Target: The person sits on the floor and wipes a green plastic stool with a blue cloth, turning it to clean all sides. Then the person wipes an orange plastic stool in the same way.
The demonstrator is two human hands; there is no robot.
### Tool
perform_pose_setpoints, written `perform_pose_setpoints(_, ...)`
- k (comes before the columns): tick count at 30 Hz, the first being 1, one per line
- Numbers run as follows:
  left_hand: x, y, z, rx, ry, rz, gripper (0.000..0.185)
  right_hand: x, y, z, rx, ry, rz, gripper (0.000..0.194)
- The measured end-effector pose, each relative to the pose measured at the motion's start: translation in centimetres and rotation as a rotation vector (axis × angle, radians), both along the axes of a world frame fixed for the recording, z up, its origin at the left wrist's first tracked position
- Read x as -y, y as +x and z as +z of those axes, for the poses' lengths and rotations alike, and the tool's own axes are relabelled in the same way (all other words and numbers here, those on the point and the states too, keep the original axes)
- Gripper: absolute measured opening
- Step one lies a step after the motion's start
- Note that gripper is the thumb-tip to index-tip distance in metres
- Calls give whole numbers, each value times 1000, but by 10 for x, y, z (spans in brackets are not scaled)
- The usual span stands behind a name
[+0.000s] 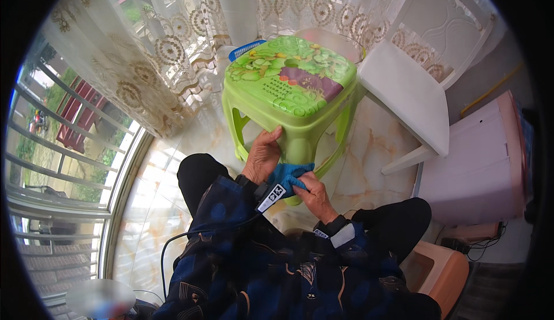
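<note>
A green plastic stool (268,97) with a flower-patterned seat stands in front of me. My left hand (265,153) grips the upper part of its near leg (297,147), thumb upward at the seat's lower rim. Lower down, a blue cloth (288,175) wraps around that same leg. Between its fingers my right hand (316,194) pinches the right side of the cloth. The leg's foot (293,200) shows just below the cloth. Wristbands with cables and printed tags sit on both wrists.
To the right stand a white chair (402,86) and a pinkish bin-like container (467,160). A blue plastic basket (246,50) is behind the stool. Lace curtains (169,51) hang over a barred window at left. A black cable (173,237) runs from my left wrist.
</note>
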State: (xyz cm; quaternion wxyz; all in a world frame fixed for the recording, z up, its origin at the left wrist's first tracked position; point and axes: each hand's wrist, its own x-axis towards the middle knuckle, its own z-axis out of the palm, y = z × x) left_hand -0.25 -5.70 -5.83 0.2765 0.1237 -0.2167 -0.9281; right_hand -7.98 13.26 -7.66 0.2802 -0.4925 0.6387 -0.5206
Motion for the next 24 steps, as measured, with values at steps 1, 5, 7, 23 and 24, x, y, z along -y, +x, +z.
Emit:
perform_pose_setpoints(1, 0, -3, -2, -21, 48, 41, 48, 0, -3, -6, -45, -15, 24, 23)
perform_pose_setpoints(5, 2, -10, -5, -38, 74, 127, 52, 0, -9, -25, -131, -30, -9, 22)
perform_pose_setpoints(7, 6, -5, -3, -39, 101, 104, 54, 2, -11, -31, -163, -8, 2, 20)
perform_pose_setpoints(23, 35, -6, -2, -141, 136, 202, 30, 40, -19, -93, -181, 214, -24, 10)
perform_pose_setpoints(24, 36, -11, 0, -168, 157, 197, 28, 35, -22, -92, -195, 107, -116, 12)
